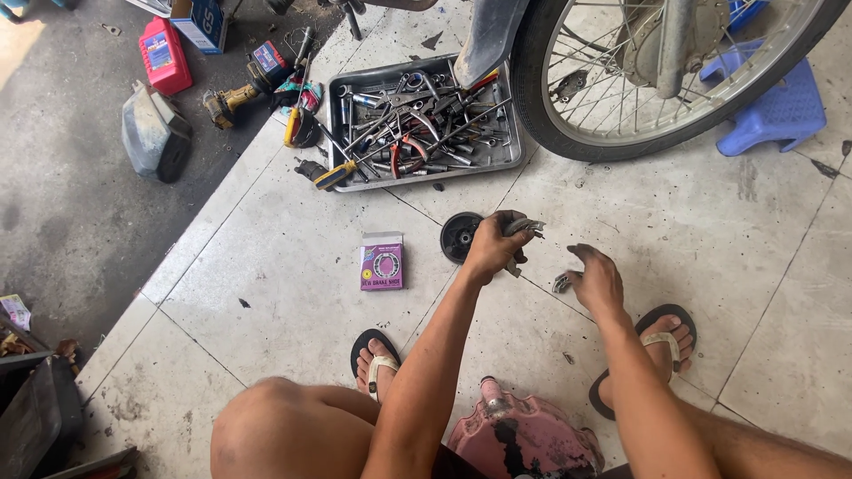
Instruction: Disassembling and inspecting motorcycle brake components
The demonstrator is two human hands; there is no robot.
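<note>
Left hand point(493, 247) fisted round a grey metal part point(522, 228), just above the black round hub piece point(461, 237) on the floor tile – right hand point(596, 282) loosely curled, fingertips at a small metal piece point(561, 284); tool tray point(421, 69) beyond, wheel point(657, 71) top right

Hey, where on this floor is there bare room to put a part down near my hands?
Bare tile lies right of the right hand, below the wheel and the blue stool. More bare tile sits left of the purple box, toward the grey concrete. Crowded: the tool tray and the scattered tools at its left; the left hand covers the black round part.
</note>
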